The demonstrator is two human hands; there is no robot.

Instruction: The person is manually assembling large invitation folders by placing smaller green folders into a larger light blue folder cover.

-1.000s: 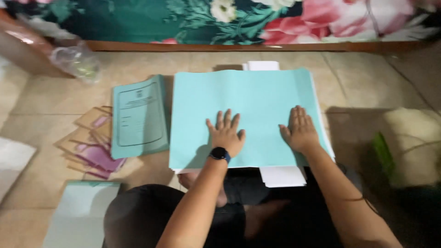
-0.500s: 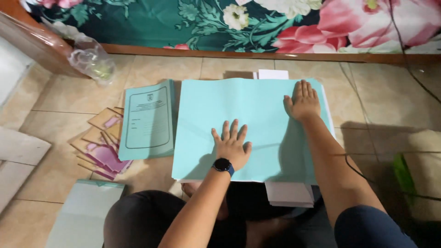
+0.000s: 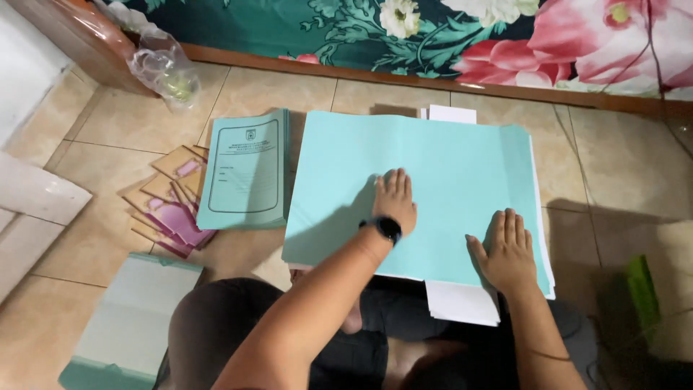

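Note:
A large teal folder (image 3: pixel 440 166) lies spread flat on the tiled floor in front of me. My left hand (image 3: pixel 395 199), with a black watch on the wrist, presses palm-down on its middle. My right hand (image 3: pixel 507 249) lies flat near the folder's lower right corner. White sheets (image 3: pixel 462 302) stick out below the folder and a white corner (image 3: pixel 452 113) shows above it. Both hands have fingers extended and hold nothing.
A stack of printed teal folders (image 3: pixel 247 173) lies to the left, beside several brown and pink envelopes (image 3: pixel 173 209). Another pale teal folder (image 3: pixel 130 325) rests at lower left. A clear plastic bag (image 3: pixel 164 68) sits by the wooden base (image 3: pixel 433 78) of a floral-covered bed. A green object (image 3: pixel 642 296) lies at right.
My right hand slid from the folder's upper right down to its lower right corner. My left hand moved slightly up toward the middle. The camera view shifted a little.

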